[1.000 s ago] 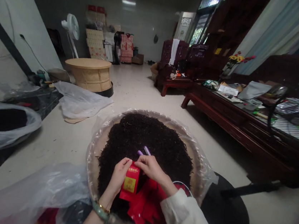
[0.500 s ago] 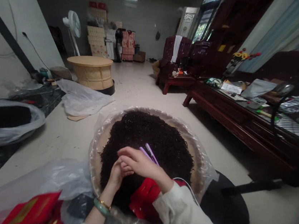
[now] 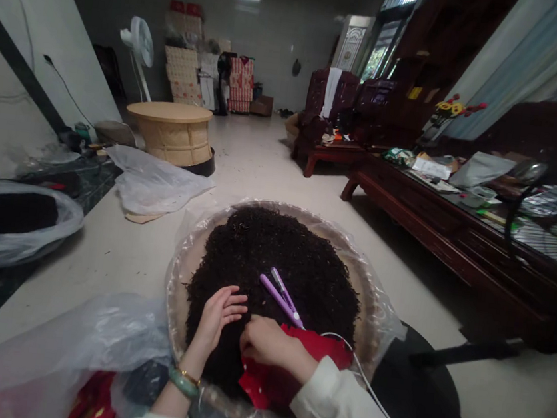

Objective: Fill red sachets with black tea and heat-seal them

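Above dark dried leaves (image 3: 294,251) in a plastic-lined basket (image 3: 374,294), a person's left hand (image 3: 217,309) hangs open and empty; the right hand (image 3: 270,342) curls over red packets (image 3: 258,384) heaped at the near side, though from here I cannot tell whether it grips one. It appears a picking-up step, calling for one packet to be singled out, near a purple flat iron (image 3: 280,302).
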The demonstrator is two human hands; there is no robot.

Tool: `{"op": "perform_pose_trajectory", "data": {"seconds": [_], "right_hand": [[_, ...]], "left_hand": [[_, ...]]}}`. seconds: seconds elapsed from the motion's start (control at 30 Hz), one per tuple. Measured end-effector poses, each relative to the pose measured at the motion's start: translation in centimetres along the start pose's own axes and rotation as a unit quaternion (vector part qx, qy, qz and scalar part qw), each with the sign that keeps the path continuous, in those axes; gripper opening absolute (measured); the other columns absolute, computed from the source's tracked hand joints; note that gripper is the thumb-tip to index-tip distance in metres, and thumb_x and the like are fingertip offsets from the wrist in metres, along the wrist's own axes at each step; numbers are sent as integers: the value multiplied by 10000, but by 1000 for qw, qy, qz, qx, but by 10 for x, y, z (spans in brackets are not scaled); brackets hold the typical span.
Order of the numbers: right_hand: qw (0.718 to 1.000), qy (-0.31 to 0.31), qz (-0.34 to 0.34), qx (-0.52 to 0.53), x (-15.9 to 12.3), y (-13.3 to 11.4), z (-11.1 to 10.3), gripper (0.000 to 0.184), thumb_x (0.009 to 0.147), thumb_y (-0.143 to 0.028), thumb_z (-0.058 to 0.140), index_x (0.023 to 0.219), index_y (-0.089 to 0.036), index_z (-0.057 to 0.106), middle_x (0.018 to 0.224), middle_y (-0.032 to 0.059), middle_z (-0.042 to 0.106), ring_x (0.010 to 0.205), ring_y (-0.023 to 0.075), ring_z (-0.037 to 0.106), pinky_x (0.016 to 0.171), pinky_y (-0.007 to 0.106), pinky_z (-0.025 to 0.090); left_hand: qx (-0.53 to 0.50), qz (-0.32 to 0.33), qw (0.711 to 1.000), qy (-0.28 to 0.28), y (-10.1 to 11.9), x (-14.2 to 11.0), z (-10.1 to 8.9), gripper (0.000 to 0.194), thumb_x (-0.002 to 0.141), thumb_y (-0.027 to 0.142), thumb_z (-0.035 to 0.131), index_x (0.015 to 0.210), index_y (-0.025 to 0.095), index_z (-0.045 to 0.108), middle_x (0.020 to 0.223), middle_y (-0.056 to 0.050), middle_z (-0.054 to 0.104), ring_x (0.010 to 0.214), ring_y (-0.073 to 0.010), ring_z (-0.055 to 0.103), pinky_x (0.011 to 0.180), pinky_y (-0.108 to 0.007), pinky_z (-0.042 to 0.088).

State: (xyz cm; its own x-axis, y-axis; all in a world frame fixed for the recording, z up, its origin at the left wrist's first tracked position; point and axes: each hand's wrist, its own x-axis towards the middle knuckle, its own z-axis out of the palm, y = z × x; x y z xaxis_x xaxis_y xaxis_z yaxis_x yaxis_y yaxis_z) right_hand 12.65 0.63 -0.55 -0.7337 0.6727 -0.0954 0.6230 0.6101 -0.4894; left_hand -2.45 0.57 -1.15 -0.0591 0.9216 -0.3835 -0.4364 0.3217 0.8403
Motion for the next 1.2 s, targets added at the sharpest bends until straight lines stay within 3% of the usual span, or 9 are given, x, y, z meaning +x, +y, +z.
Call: {"op": "perform_pose_trajectory", "data": {"seconds": [0.13, 0.23, 0.3, 0.47, 0.57, 0.73, 0.87, 1.03, 1.2], "right_hand": [[989, 115, 37, 80, 3, 16, -31, 197, 817, -124, 552, 838, -196, 734, 777, 24, 728, 722, 151, 656, 701, 242, 475], [944, 259, 85, 186, 9, 23, -48, 186, 848, -176, 531, 867, -187, 716, 825, 36, 732, 751, 165, 664, 725, 273, 498], [927, 299, 99, 205, 14, 26, -51, 190, 856, -203, 526, 905, -196, 709, 879, 45, 734, 789, 178, 666, 742, 293, 510], [917, 324, 116, 199, 18, 36, -38, 317, 813, -245, 599, 1120, -190, 654, 1003, 89, 710, 852, 211, 662, 766, 341, 523], [926, 306, 105, 196, 13, 41, -30, 182, 777, -221, 644, 942, -211, 719, 844, 46, 720, 743, 199, 667, 734, 345, 533], [922, 342, 27, 177, 9, 44, -22, 183, 837, -172, 570, 853, -248, 736, 934, 51, 714, 912, 199, 662, 852, 376, 522], [914, 381, -66, 119, 10, 50, -17, 279, 875, -165, 475, 874, -250, 741, 1098, 82, 689, 1067, 218, 620, 932, 447, 497], [913, 387, 23, 126, 12, 47, -20, 500, 853, -87, 389, 1293, -250, 564, 1248, 90, 616, 1142, 201, 580, 990, 426, 471], [916, 399, 22, 27, 15, 36, -19, 439, 900, -191, 458, 1335, -220, 511, 1159, 121, 637, 1101, 255, 559, 970, 477, 473]], "left_hand": [[17, -1, 999, -31, 0, 0, -2, 373, 742, 423, 664, 988, 145, 624, 846, -105, 749, 676, -181, 703, 590, -254, 524], [59, -3, 995, -76, -3, 1, 3, 391, 678, 398, 743, 964, 143, 663, 790, -74, 739, 677, -174, 693, 579, -238, 514], [76, 14, 994, -81, -6, 3, 7, 355, 615, 368, 795, 850, 127, 682, 690, -48, 714, 614, -163, 671, 525, -222, 495], [38, 64, 997, -15, -10, 8, 7, 342, 612, 404, 789, 746, 140, 617, 627, 4, 668, 542, -117, 617, 531, -224, 516], [-23, 84, 996, 10, -5, 7, 3, 312, 614, 322, 792, 796, 154, 603, 760, -21, 712, 688, -145, 670, 701, -286, 557], [-191, -31, 977, -92, 11, 1, -1, 320, 710, 318, 676, 964, 124, 646, 1068, -155, 713, 988, -271, 676, 917, -414, 505], [-124, -92, 974, -163, 14, -7, 0, 458, 719, 306, 711, 1119, 101, 627, 1037, -163, 717, 923, -288, 697, 775, -362, 550], [-20, -40, 987, -156, 6, -12, 4, 488, 647, 276, 813, 1084, 118, 667, 933, -130, 737, 835, -247, 702, 720, -305, 537], [-3, -14, 989, -144, 2, -13, 8, 523, 633, 344, 818, 1082, 115, 682, 866, -112, 740, 741, -200, 681, 688, -283, 523]]}}
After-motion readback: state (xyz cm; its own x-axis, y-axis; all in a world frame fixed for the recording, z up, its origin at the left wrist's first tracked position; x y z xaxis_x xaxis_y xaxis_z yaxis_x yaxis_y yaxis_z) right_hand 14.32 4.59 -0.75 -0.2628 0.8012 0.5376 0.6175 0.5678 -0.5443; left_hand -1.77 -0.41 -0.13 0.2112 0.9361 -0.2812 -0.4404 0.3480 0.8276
